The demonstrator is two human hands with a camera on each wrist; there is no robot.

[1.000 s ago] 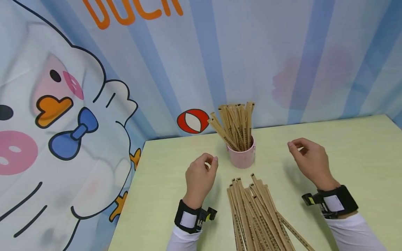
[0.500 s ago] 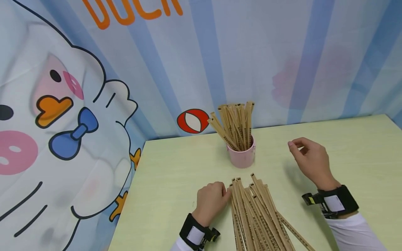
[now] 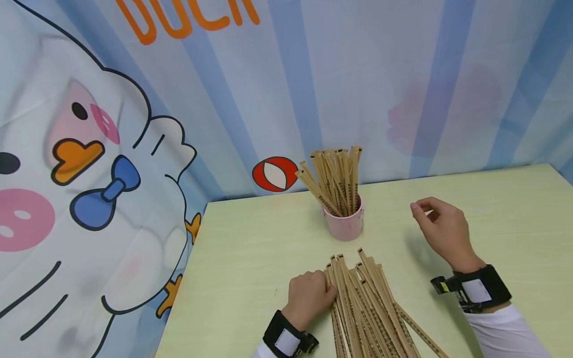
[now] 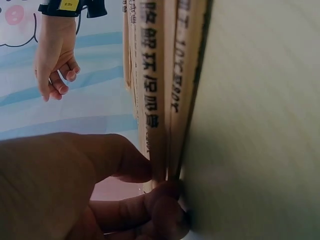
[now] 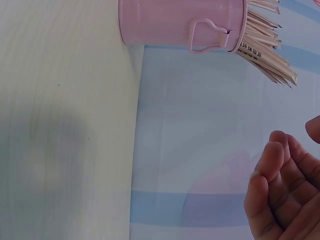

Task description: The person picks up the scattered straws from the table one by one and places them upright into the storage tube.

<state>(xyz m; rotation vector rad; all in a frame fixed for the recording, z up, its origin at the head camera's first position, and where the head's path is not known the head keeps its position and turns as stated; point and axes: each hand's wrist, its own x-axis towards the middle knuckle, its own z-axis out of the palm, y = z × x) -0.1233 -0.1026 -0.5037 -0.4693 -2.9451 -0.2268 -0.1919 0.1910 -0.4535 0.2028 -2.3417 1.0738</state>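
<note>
A pile of paper-wrapped straws with printed lettering lies on the table at the front. My left hand is at the pile's left edge, pinching a wrapped straw near its far end between thumb and fingers, as the left wrist view shows. Whether it has one straw or two is unclear. To the right, my right hand hovers above the table, fingers loosely curled and holding nothing. Behind the pile stands a pink cup with more wrapped straws upright or leaning in it; its handle shows in the right wrist view.
The pale yellow-green table ends at the back against a blue striped curtain printed with a cartoon duck. One straw sticks out slantwise at the pile's right side.
My left hand has come down and toward me from beside the cup to the pile's left edge, and now pinches there. The right hand has stayed in place.
</note>
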